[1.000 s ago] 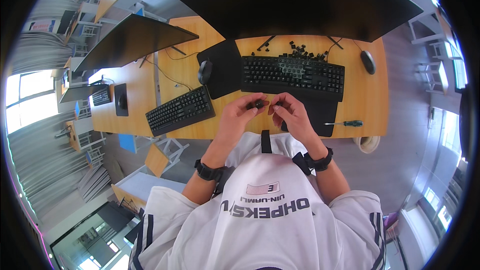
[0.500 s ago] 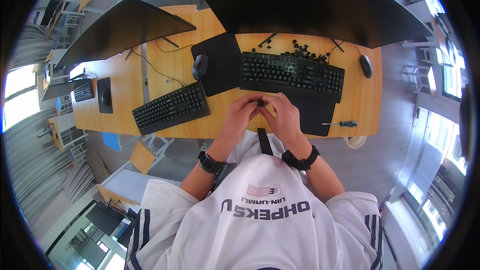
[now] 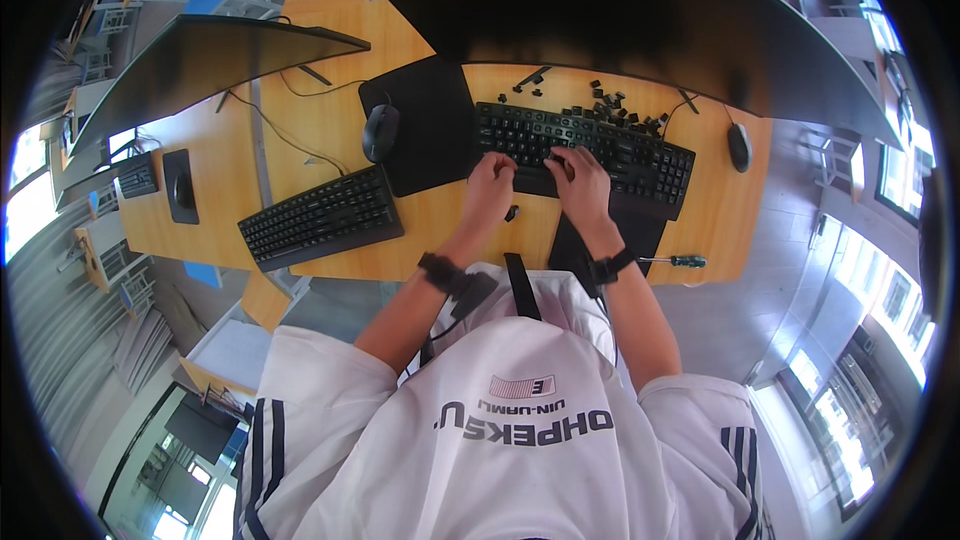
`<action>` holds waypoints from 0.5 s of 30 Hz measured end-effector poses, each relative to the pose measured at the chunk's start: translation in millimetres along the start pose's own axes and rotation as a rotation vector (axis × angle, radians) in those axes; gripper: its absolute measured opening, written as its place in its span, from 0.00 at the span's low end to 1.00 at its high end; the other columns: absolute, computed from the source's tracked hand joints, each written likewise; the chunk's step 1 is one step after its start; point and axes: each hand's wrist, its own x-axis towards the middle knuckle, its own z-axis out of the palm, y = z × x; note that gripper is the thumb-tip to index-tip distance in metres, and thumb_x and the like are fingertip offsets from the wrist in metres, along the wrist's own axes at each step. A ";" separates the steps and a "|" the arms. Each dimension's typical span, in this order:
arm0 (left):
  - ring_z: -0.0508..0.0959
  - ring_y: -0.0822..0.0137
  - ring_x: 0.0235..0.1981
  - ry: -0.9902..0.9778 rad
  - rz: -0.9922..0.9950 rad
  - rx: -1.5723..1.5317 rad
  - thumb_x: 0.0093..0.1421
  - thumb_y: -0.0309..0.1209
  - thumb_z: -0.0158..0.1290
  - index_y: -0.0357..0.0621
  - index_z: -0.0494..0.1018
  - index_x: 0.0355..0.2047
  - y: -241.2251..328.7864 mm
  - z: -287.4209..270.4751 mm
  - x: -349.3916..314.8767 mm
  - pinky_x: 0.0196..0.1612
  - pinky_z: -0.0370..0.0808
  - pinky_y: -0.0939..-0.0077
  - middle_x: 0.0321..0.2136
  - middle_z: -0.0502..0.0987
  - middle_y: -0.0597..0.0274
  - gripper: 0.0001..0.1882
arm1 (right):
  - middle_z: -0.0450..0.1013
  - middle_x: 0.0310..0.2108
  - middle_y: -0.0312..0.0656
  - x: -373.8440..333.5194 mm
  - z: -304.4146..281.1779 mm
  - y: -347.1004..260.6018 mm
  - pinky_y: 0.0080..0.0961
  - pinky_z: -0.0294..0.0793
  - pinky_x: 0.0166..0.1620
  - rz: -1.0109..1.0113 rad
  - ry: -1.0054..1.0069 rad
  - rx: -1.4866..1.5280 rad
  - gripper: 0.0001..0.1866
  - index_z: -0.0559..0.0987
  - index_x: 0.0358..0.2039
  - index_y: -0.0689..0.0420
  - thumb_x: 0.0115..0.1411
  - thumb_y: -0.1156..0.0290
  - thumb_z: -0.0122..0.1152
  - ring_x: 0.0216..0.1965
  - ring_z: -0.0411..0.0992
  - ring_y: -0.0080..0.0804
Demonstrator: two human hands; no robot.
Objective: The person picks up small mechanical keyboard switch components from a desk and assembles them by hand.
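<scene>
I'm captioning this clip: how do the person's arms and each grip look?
The left sleeve and right sleeve are white with dark stripes. The left wristband and right wristband are black, a thin dark cable by the left one. The left grip and right grip are ungloved.

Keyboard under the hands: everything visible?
The keyboard looks like black plastic, wide, with dense rows of keys and a plain strip along its near edge. It lies on the wooden table, loose keys heaped by its far edge. The left hand and right hand partly cover its near side; contact is unclear.
</scene>
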 end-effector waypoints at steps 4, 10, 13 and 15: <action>0.77 0.49 0.31 0.144 0.113 0.273 0.58 0.33 0.58 0.41 0.71 0.33 -2.4 25.2 37.5 0.35 0.73 0.60 0.28 0.75 0.53 0.10 | 0.74 0.31 0.40 31.3 12.7 32.5 0.32 0.75 0.28 -0.122 -0.058 -0.088 0.07 0.81 0.38 0.55 0.59 0.69 0.64 0.26 0.75 0.40; 0.77 0.49 0.29 0.200 0.189 0.542 0.54 0.43 0.64 0.43 0.67 0.26 10.0 33.8 61.6 0.30 0.71 0.57 0.23 0.74 0.55 0.20 | 0.73 0.30 0.39 48.1 13.2 43.5 0.33 0.76 0.29 -0.143 -0.092 -0.094 0.06 0.82 0.36 0.54 0.59 0.70 0.63 0.28 0.75 0.41; 0.77 0.51 0.26 0.215 0.187 0.597 0.52 0.47 0.65 0.44 0.67 0.23 13.4 34.6 66.6 0.27 0.70 0.58 0.20 0.73 0.57 0.23 | 0.73 0.30 0.39 52.3 13.2 42.2 0.34 0.76 0.31 -0.131 -0.125 -0.082 0.05 0.82 0.35 0.54 0.58 0.71 0.62 0.29 0.75 0.42; 0.77 0.52 0.25 0.211 0.177 0.620 0.51 0.48 0.66 0.45 0.67 0.22 16.0 35.6 68.4 0.26 0.70 0.58 0.19 0.73 0.58 0.23 | 0.73 0.31 0.39 53.6 14.4 42.0 0.35 0.76 0.32 -0.109 -0.145 -0.088 0.05 0.82 0.35 0.54 0.57 0.71 0.62 0.30 0.75 0.43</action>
